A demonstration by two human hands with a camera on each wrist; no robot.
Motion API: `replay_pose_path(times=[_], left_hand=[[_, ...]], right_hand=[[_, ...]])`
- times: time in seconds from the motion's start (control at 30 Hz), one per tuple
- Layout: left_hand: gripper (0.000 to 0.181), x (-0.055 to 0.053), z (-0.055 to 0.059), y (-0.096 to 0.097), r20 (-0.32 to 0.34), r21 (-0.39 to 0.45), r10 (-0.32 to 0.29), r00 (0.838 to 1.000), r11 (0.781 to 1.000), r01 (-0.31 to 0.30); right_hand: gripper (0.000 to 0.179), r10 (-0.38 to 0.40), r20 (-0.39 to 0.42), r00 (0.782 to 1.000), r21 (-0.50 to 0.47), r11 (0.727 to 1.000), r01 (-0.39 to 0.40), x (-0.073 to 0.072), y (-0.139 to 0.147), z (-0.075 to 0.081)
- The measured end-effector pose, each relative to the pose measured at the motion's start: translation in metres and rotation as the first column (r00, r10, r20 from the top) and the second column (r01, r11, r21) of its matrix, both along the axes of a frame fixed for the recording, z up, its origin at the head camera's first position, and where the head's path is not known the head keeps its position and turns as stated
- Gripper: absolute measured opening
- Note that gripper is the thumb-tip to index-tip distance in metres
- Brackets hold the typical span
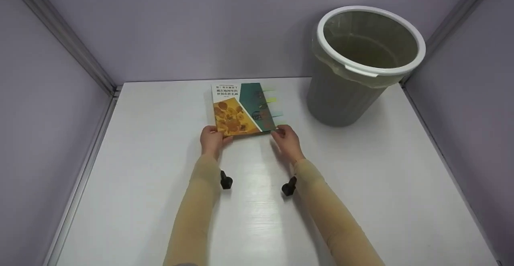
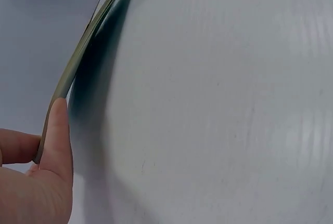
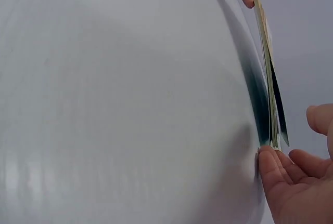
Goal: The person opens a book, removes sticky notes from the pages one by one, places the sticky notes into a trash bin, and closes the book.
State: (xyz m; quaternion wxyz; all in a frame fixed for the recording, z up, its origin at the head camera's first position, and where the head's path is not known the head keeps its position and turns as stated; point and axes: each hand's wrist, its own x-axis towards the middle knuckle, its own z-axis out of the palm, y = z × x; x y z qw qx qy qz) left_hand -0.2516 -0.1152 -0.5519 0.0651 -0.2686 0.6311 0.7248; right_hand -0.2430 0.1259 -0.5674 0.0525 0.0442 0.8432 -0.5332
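A paperback book [image 1: 249, 109] with a sunflower painting and a dark green panel on its cover lies near the back of the white table. Its near edge is raised slightly off the tabletop. Colored page tabs [image 1: 271, 100] stick out along its right side. My left hand [image 1: 212, 140] pinches the near left corner; in the left wrist view the thumb and a finger stand on opposite faces of the book [image 2: 73, 65]. At the near right corner, my right hand [image 3: 304, 182] supports the book from below with its fingertips, the thumb held apart. There the cover [image 3: 280, 104] gapes from the pages.
A grey trash bin [image 1: 341, 93] with a white rim and a clear liner stands at the back right of the table [image 1: 148, 169]. Pale walls [image 1: 200, 29] enclose the back and both sides. Small black wrist devices [image 1: 226, 181] hang at both forearms.
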Motion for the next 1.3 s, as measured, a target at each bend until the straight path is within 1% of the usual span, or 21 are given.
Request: replay_pose_path(times=[0.07, 0.13, 0.23, 0.37, 0.47, 0.5, 0.57, 0.63, 0.73, 0.77, 0.83, 0.97, 1.0, 1.1, 1.3], left_hand=[[0.033, 0.002, 0.001, 0.002, -0.014, 0.005, 0.004, 1.000, 1.000, -0.004], [0.031, 0.004, 0.002, 0.005, -0.028, 0.007, 0.002, 1.000, 1.000, -0.002], [0.027, 0.008, 0.004, 0.009, -0.049, 0.028, 0.000, 0.999, 1.000, 0.001], [0.023, 0.015, 0.007, 0.016, -0.078, 0.056, -0.004, 0.997, 0.998, 0.009], [0.019, 0.023, 0.010, 0.022, -0.109, 0.084, 0.003, 0.994, 0.996, 0.007], [0.018, 0.026, 0.011, 0.024, -0.124, 0.097, 0.008, 0.992, 0.995, 0.005], [0.016, 0.034, 0.011, 0.027, -0.148, 0.121, 0.020, 0.989, 0.993, -0.002], [0.015, 0.042, 0.011, 0.029, -0.166, 0.127, 0.023, 0.986, 0.992, -0.001], [0.015, 0.054, 0.010, 0.034, -0.173, 0.105, 0.003, 0.985, 0.994, 0.015], [0.016, 0.058, 0.009, 0.036, -0.174, 0.095, -0.006, 0.985, 0.995, 0.023], [0.017, 0.066, 0.008, 0.040, -0.181, 0.078, -0.021, 0.983, 0.996, 0.036], [0.017, 0.081, 0.005, 0.049, -0.210, 0.062, -0.038, 0.977, 0.997, 0.053], [0.017, 0.084, 0.004, 0.051, -0.219, 0.058, -0.044, 0.975, 0.997, 0.058], [0.017, 0.093, 0.000, 0.056, -0.224, 0.042, -0.068, 0.972, 0.996, 0.080], [0.017, 0.104, -0.007, 0.059, -0.180, -0.021, -0.124, 0.976, 0.992, 0.122]], right_hand=[[0.043, -0.046, 0.052, 0.998, -0.069, 0.996, 0.050, 0.001, 0.003, 0.002], [0.043, -0.072, 0.093, 0.993, -0.120, 0.989, 0.083, 0.002, 0.005, 0.004], [0.042, -0.100, 0.122, 0.988, -0.177, 0.977, 0.121, 0.003, 0.008, 0.005], [0.037, -0.159, 0.105, 0.982, -0.270, 0.945, 0.182, 0.006, 0.012, 0.006], [0.031, -0.199, 0.057, 0.978, -0.332, 0.920, 0.207, 0.010, 0.016, 0.007], [0.029, -0.205, 0.035, 0.978, -0.335, 0.920, 0.205, 0.012, 0.018, 0.008], [0.027, -0.203, -0.005, 0.979, -0.330, 0.925, 0.190, 0.018, 0.022, 0.009], [0.026, -0.191, -0.042, 0.981, -0.302, 0.938, 0.170, 0.025, 0.027, 0.011], [0.026, -0.169, -0.081, 0.982, -0.266, 0.953, 0.142, 0.037, 0.036, 0.012], [0.026, -0.164, -0.082, 0.983, -0.257, 0.957, 0.138, 0.043, 0.037, 0.018], [0.027, -0.156, -0.098, 0.983, -0.236, 0.963, 0.130, 0.051, 0.043, 0.017], [0.028, -0.157, -0.086, 0.984, -0.200, 0.970, 0.137, 0.067, 0.052, 0.014], [0.027, -0.159, -0.085, 0.984, -0.190, 0.972, 0.140, 0.068, 0.056, 0.009], [0.026, -0.165, -0.056, 0.985, -0.166, 0.974, 0.153, 0.079, 0.062, 0.007], [0.027, -0.133, -0.018, 0.991, -0.076, 0.988, 0.131, 0.094, 0.070, 0.004]])
